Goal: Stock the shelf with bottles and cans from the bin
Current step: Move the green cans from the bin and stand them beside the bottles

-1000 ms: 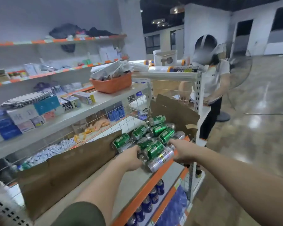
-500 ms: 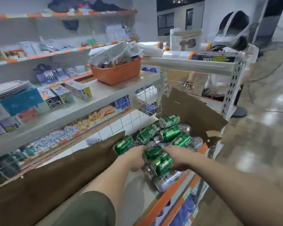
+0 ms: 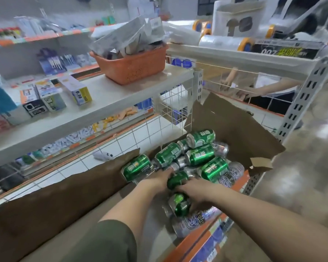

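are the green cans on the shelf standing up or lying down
Lying down. The green cans lie on their sides in a loose pile, silver ends pointing sideways, against the brown cardboard.

We have both hands in the heap of cans (image 3: 199, 156) lying on their sides on the orange-edged shelf (image 3: 201, 241), between brown cardboard flaps (image 3: 235, 129). Our left hand (image 3: 158, 179) lies against one green can (image 3: 177, 179), its grip not clear, and our right hand (image 3: 194, 188) holds a second green can (image 3: 180, 205) between fingers and thumb, above a silver can (image 3: 195, 221) with blue print. On the white shelf (image 3: 110, 103) above stands an orange basket (image 3: 133, 67) full of packets, and another person's hand (image 3: 242, 94) shows behind the wire grid (image 3: 170, 103).
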A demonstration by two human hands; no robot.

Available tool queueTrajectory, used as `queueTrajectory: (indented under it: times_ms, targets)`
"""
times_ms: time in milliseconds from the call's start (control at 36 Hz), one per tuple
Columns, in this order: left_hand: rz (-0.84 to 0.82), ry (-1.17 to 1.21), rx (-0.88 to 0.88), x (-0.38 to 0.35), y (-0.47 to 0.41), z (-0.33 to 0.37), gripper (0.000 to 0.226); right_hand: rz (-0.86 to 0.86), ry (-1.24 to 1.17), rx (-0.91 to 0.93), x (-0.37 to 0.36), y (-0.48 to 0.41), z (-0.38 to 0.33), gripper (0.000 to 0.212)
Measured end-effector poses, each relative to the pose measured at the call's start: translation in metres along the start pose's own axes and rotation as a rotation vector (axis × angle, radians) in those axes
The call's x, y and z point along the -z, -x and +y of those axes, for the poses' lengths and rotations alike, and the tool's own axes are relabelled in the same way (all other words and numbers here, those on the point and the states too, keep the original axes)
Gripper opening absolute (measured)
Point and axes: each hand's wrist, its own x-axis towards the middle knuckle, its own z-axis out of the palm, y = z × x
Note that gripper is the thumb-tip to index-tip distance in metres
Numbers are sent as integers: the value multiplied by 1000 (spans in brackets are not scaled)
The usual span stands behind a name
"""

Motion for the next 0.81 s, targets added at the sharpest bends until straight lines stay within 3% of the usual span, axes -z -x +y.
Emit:
queueTrajectory:
  times_ms: [167,361,611,806]
  targets:
    - [51,-32,113,-10,-19,1,27,-29,-21,63,8,-1,15,91]
    - [52,35,192,-2,-13,14,9,-25,-138,72,26,14,42,91]
    - [225,82,181,34,26,26,54,17,-172,195,48,19,45,90]
    - [334,161,289,48,92,21,43,40,-193,268,56,10,24,73]
